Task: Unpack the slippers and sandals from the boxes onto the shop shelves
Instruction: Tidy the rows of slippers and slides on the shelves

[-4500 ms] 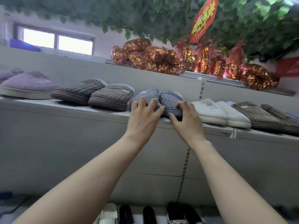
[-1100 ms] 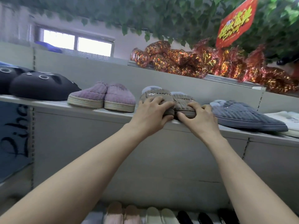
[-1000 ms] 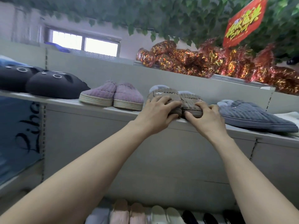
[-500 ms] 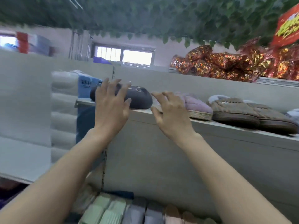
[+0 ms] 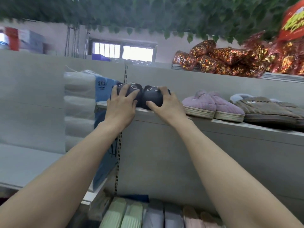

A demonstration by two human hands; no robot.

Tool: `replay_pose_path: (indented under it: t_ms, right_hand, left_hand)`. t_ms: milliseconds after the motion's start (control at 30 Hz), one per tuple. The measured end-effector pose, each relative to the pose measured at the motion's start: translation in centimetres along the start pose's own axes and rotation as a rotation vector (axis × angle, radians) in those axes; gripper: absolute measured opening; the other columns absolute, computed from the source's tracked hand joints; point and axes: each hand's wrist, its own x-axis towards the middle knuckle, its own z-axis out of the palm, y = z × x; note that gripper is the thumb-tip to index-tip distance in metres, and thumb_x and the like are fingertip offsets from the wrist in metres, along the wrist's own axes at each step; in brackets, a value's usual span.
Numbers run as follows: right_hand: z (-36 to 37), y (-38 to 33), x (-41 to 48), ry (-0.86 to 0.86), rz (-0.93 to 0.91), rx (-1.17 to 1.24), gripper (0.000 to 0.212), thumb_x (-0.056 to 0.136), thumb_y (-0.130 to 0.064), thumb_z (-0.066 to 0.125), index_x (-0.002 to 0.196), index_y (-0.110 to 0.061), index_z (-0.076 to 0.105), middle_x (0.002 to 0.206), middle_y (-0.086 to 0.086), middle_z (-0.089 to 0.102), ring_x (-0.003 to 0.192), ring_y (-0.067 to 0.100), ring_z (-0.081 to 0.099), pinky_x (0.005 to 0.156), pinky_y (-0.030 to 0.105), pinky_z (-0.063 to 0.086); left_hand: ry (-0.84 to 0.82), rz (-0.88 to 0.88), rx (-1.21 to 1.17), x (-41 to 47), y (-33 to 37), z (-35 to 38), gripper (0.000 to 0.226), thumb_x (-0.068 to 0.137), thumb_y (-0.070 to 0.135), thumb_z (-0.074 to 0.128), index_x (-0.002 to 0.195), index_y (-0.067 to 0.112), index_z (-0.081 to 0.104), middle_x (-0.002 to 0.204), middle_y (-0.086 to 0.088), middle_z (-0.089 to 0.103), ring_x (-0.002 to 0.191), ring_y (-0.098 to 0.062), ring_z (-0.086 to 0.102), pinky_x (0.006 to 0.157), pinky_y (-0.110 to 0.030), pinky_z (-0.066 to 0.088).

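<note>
On the shelf point(image 5: 263, 127) we count two black slippers point(image 5: 153, 97), two lilac slippers point(image 5: 199, 102), two brown slippers point(image 5: 263, 107). Down below we make out two green slippers point(image 5: 115, 214), two grey slippers point(image 5: 153, 218), two pinkish slippers point(image 5: 192, 218), blurred. One window point(image 5: 123, 53), one red sign point(image 5: 294, 22).

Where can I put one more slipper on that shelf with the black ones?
Only a narrow strip of shelf looks bare, between the black slippers and the purple slippers; the right hand partly covers it. The lower ledge at far left, beside the white packs, looks bare too. Purple and brown slippers sit edge to edge.
</note>
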Motion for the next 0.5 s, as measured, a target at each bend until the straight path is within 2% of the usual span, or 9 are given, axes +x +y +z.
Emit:
replay_pose_path:
  t_ms: [133, 233, 367, 433, 500]
  right_hand:
    - [0.4, 0.4, 0.4, -0.036, -0.015, 0.030, 0.065, 0.086, -0.056, 0.059, 0.142, -0.035, 0.032, 0.136, 0.013, 0.045, 0.121, 0.035, 0.051, 0.103, 0.043, 0.042]
    - [1.0, 0.2, 0.6, -0.036, -0.010, -0.051, 0.067, 0.090, -0.057, 0.053, 0.147, -0.035, 0.025, 0.140, 0.015, 0.041, 0.123, 0.037, 0.050, 0.101, 0.043, 0.041]
    - [1.8, 0.3, -0.1, 0.008, -0.020, -0.214, 0.068, 0.095, -0.058, 0.042, 0.152, -0.031, 0.016, 0.145, 0.017, 0.037, 0.123, 0.040, 0.048, 0.097, 0.045, 0.042]
    - [2.0, 0.5, -1.3, 0.051, -0.053, -0.274, 0.065, 0.097, -0.054, 0.040, 0.153, -0.027, 0.019, 0.147, 0.017, 0.037, 0.125, 0.041, 0.047, 0.097, 0.045, 0.041]
    - [2.5, 0.9, -3.3, 0.138, -0.133, -0.332, 0.062, 0.099, -0.048, 0.040, 0.152, -0.019, 0.028, 0.149, 0.020, 0.038, 0.130, 0.040, 0.043, 0.104, 0.047, 0.036]
  left_hand:
    - [-0.037, 0.034, 0.030, 0.1, -1.4, 0.7, 0.049, 0.098, 0.019, 0.044, 0.145, 0.032, 0.035, 0.160, 0.004, 0.016, 0.145, -0.040, 0.005, 0.111, -0.060, 0.026]
    - [-0.089, 0.040, 0.027, 0.6, -1.8, 1.0, 0.053, 0.099, 0.017, 0.042, 0.147, 0.036, 0.029, 0.161, 0.008, 0.010, 0.147, -0.036, -0.001, 0.113, -0.059, 0.024]
    - [-0.081, 0.079, -0.004, -0.1, -1.6, 0.5, 0.046, 0.100, 0.028, 0.039, 0.146, 0.031, 0.036, 0.161, 0.004, 0.014, 0.147, -0.037, 0.000, 0.115, -0.058, 0.022]
    - [-0.050, 0.112, -0.016, -1.6, -1.4, 0.3, 0.044, 0.101, 0.029, 0.040, 0.145, 0.027, 0.041, 0.161, 0.001, 0.017, 0.148, -0.037, 0.002, 0.117, -0.053, 0.020]
    - [-0.001, 0.149, -0.047, -3.6, -1.4, 0.4, 0.043, 0.100, 0.025, 0.042, 0.143, 0.023, 0.045, 0.158, -0.002, 0.025, 0.147, -0.035, 0.009, 0.117, -0.048, 0.021]
